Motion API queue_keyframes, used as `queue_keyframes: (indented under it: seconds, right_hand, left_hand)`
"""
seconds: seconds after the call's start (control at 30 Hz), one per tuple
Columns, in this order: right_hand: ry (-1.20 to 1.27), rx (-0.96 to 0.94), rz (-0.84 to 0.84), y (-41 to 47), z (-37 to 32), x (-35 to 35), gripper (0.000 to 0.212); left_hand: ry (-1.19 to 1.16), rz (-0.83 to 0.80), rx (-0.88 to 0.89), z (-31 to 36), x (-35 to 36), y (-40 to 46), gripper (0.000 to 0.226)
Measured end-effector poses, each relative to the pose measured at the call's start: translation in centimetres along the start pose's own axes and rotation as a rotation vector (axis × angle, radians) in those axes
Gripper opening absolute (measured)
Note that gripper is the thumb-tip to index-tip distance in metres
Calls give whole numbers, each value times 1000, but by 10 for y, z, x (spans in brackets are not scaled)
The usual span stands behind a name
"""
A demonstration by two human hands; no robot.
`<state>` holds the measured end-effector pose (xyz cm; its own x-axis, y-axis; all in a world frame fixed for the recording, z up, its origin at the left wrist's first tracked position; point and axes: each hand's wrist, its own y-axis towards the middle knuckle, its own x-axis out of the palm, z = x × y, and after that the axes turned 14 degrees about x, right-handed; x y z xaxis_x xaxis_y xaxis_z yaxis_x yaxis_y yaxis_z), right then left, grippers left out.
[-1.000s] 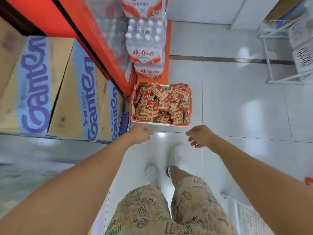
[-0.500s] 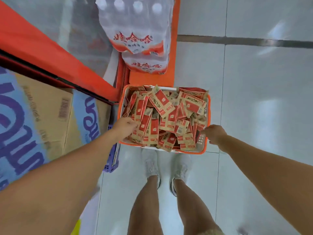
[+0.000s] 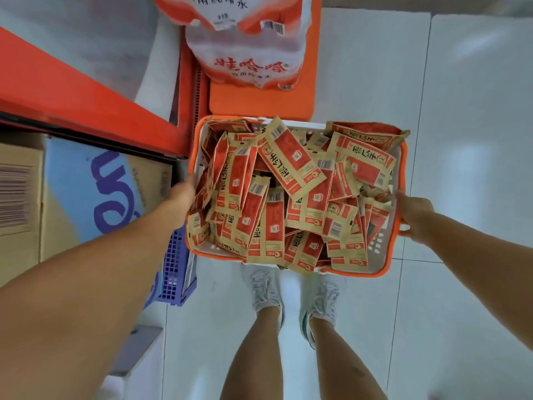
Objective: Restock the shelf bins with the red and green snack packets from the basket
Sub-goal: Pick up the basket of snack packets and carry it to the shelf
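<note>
Below, pale sneakers (image 3: pixel 266 287) are seen on glossy white tile. Just beyond, an orange-rimmed white perforated basket (image 3: pixel 383 249), heaped with flat red-and-tan snack packets (image 3: pixel 291 157), is grasped at its side rims by the left hand (image 3: pixel 184 192) and right hand (image 3: pixel 412 215). Farther off, shrink-wrapped water bottles (image 3: pixel 248 53) are stacked.

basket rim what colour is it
Orange, on the basket with white perforated walls; it shows in the head view.

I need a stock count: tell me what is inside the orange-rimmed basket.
The basket holds a heaped pile of red and tan snack packets. No green packets show on top. Anything beneath the pile, including the basket's floor, is covered.
</note>
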<state>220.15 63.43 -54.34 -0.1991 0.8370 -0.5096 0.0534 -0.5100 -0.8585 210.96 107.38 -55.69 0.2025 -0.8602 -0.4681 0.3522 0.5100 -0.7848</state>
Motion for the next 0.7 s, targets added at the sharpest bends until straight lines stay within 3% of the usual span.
queue_keyframes:
  seconds: [0.13, 0.27, 0.7]
  right_hand:
    - [-58, -105, 7, 2, 4, -3, 32]
    - [-66, -154, 79, 6, 11, -9, 31]
    - [148, -20, 136, -36, 89, -90, 30]
  left_hand:
    - [-106, 2, 7, 4, -2, 10, 44]
    - [-30, 11, 14, 3, -4, 15, 35]
    - [171, -60, 196, 81, 11, -68, 28]
